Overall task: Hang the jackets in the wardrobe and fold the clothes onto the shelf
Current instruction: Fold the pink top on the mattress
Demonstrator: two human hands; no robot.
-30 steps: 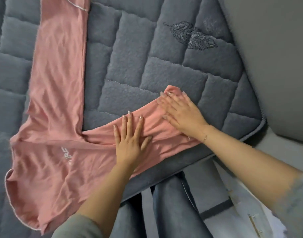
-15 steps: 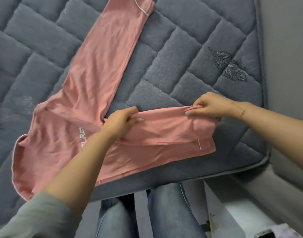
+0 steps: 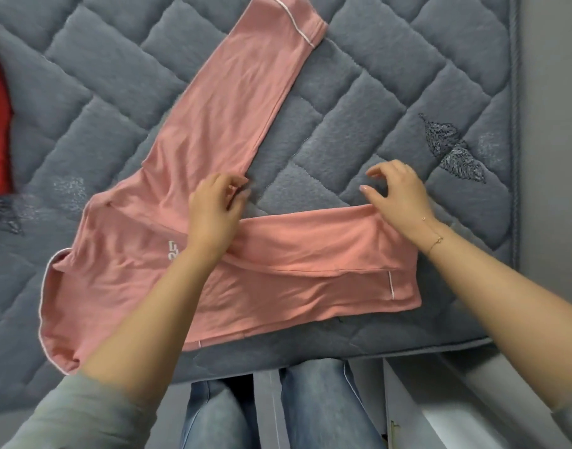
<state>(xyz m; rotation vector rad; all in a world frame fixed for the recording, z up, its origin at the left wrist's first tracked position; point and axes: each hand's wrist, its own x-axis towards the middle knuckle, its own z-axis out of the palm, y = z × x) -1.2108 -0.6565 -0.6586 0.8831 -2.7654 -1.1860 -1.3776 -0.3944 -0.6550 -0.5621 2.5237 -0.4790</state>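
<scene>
Grey quilt underneath. Pink trousers spread flat, one leg folded across. Left hand at crotch, fingers loosely curled, gripping nothing; right hand likewise at fold. Risk: unpinned fold slipping open, soft fabric creeping.

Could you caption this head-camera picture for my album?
Two hands hover over pink trousers, one leg folded, on a grey quilted mattress.
</scene>
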